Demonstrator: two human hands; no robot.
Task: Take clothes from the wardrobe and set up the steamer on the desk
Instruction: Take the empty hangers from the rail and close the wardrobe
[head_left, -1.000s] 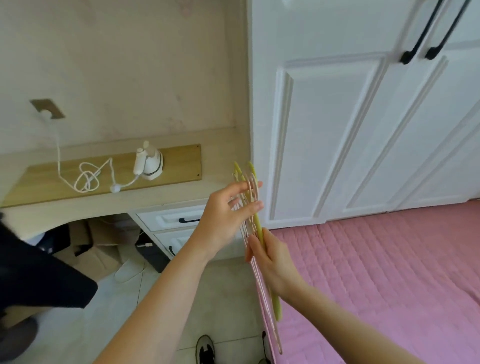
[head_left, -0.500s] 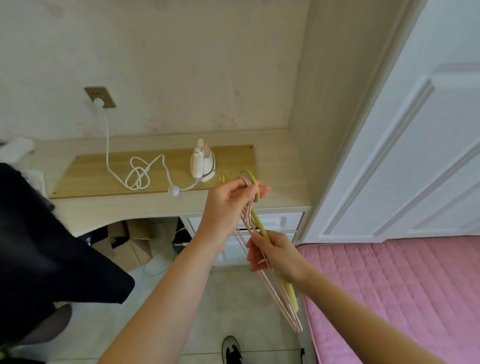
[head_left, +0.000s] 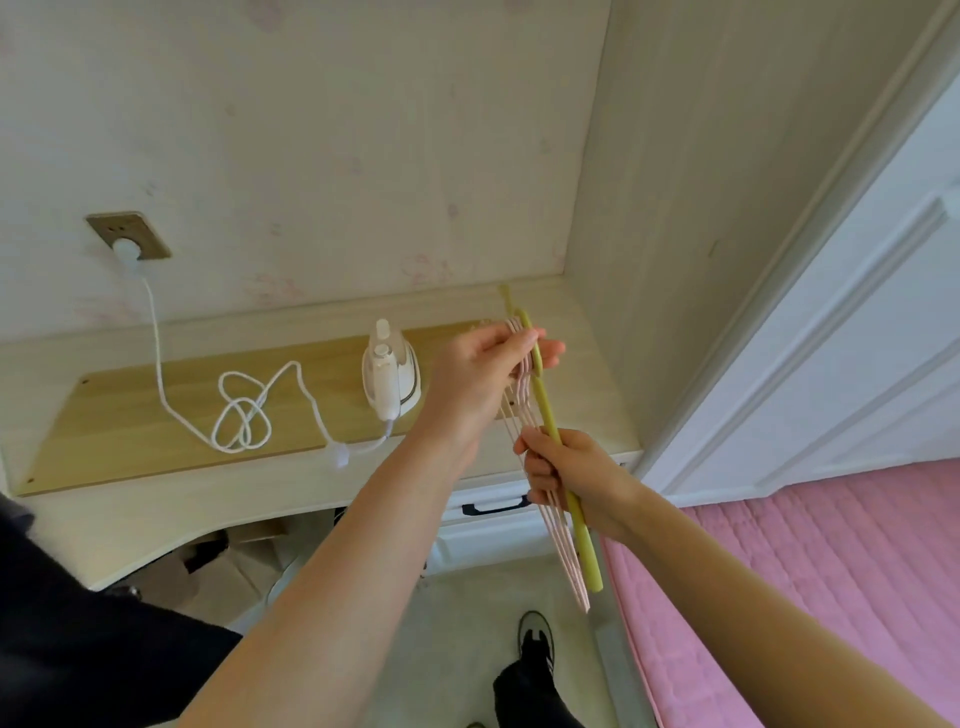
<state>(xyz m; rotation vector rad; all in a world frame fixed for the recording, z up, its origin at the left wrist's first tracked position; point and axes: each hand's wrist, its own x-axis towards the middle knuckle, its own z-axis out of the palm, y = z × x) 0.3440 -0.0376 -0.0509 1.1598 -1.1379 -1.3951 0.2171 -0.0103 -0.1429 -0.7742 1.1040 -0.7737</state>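
Pink and yellow-green hangers (head_left: 550, 467); white steamer (head_left: 389, 376); pink quilted bedspread (head_left: 810, 561).

Single view, head-worn, wide-angle. Looks forward and down from standing height over both forearms. Faces the desk (head_left: 156, 499) and wall, wardrobe door (head_left: 857, 338) at right edge, bed (head_left: 831, 571) lower right, floor and shoe (head_left: 535, 639) at bottom. Hands close to lens.

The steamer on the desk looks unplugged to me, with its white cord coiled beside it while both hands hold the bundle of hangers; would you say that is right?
Not quite: the steamer is plugged in. The head view shows its white cord coiled on the desk and running up to a plug in the wall socket. The rest holds: the left hand and right hand both hold the hangers.
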